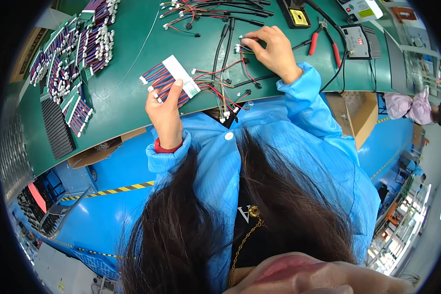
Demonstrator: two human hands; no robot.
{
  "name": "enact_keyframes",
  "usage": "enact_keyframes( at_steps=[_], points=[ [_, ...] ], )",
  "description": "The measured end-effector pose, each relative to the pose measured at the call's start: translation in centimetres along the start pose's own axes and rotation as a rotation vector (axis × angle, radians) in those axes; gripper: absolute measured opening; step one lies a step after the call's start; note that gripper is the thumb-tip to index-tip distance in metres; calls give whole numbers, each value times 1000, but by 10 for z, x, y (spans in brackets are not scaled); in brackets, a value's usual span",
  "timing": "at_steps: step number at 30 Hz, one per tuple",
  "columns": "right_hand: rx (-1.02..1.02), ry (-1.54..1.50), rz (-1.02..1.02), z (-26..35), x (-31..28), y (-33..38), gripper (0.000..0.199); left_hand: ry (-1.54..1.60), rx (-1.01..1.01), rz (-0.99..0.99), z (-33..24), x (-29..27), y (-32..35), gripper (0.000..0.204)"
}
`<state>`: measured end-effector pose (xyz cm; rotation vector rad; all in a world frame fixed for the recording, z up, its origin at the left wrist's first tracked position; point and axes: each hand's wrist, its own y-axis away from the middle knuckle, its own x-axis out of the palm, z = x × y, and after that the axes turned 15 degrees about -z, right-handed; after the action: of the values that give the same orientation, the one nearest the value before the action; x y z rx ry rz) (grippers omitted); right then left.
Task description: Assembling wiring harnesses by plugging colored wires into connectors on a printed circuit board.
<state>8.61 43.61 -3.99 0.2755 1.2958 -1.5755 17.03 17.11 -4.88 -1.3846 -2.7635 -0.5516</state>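
Wire bundle (pixel 158 73), pinched in left hand (pixel 165 113) by its white strip (pixel 173 63): hold steady. Pinching thin connector leads (pixel 243 50) in right hand (pixel 275 51), guide gently without tugging.

Two bare hands, one left hand (pixel 166 110) and one right hand (pixel 274 51), share one green surface (pixel 125 110). The left holds one banded wire bundle (pixel 183 73). Two black cables (pixel 217 53) lie side by side near the middle. At the far right are one pair of pliers (pixel 314 42), one yellow sponge (pixel 299 17), one grey display box (pixel 355 42) and one white box (pixel 366 9). The piled wire bundles (pixel 98 41) at left overlap too much to count.
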Motion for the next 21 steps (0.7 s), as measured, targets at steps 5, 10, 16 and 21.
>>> enact_keyframes(
  at_steps=[5, 10, 16, 21],
  points=[
    [56, -29, 5, -1, 12, -1, 10, -2, -21, -12, -8, 4, 4, 23],
    [517, -554, -15, 9, 5, -3, 10, 20, -22, -14, 0, -1, 0, 22],
    [683, -670, 73, -7, -6, -19, 11, 5, -18, -3, -4, 0, 1, 23],
    [252, -9, 369, 16, -5, -26, 14, 10, -11, 2, 0, 0, -2, 23]
  ],
)
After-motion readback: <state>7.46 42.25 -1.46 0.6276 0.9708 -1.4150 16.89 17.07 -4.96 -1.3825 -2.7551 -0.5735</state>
